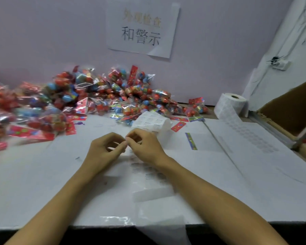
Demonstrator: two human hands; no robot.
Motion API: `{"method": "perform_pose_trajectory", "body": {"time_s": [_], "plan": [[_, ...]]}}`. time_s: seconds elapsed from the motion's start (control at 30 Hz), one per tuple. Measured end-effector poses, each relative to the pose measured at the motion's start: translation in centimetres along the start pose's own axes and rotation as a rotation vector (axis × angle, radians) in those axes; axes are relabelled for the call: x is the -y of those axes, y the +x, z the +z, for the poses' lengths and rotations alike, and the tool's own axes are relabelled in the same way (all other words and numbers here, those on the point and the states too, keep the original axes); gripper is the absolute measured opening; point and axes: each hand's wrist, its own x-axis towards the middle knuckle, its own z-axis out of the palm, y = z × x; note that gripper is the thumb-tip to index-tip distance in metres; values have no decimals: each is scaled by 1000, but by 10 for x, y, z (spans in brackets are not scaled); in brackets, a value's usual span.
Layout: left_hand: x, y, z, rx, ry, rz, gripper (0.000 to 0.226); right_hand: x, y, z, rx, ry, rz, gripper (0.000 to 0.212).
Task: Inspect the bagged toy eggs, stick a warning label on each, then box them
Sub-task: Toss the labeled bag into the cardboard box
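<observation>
Both hands meet over the middle of the white work surface (42, 174), fingertips touching. The left hand (105, 151) and the right hand (145, 147) have their fingers curled inward toward a common point, where a small pale item, judged to be a warning label (126, 142), appears pinched between them; blur prevents confirming which hand carries it, or its long axis. A label strip (148, 175) runs from under the hands toward the near table edge, with its long axis roughly front to back, and a folded stack of labels (151, 122) lies just beyond the right hand. The bagged toy eggs (99, 96) lie in a heap against the back wall, ahead of both hands and spreading to the left. The heap runs left to right; single bags point in mixed directions, their red header cards facing every way. The nearest loose bags lie ahead and to the left, so the left hand is judged the nearer for drawing one in. The cardboard box (293, 106) stands open at the right edge, nearer the right hand. A label roll (231, 106) stands between heap and box, and a paper sign (141, 30) hangs on the wall. No bag is in hand; labelling of the next bag is judged not yet begun
</observation>
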Motion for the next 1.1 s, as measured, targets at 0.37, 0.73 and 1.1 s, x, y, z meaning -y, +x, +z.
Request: {"method": "perform_pose_trajectory", "body": {"time_s": [0.37,0.73,1.1], "plan": [[23,21,-17,-324,349,-49,8,-13,-4,19,-57,326,113,10],[70,37,-94,-539,613,-443,39,-12,-4,16,-58,384,176,12],[27,26,-68,-579,-649,-335,66,-9,-5,15,-52,435,185,15]]}}
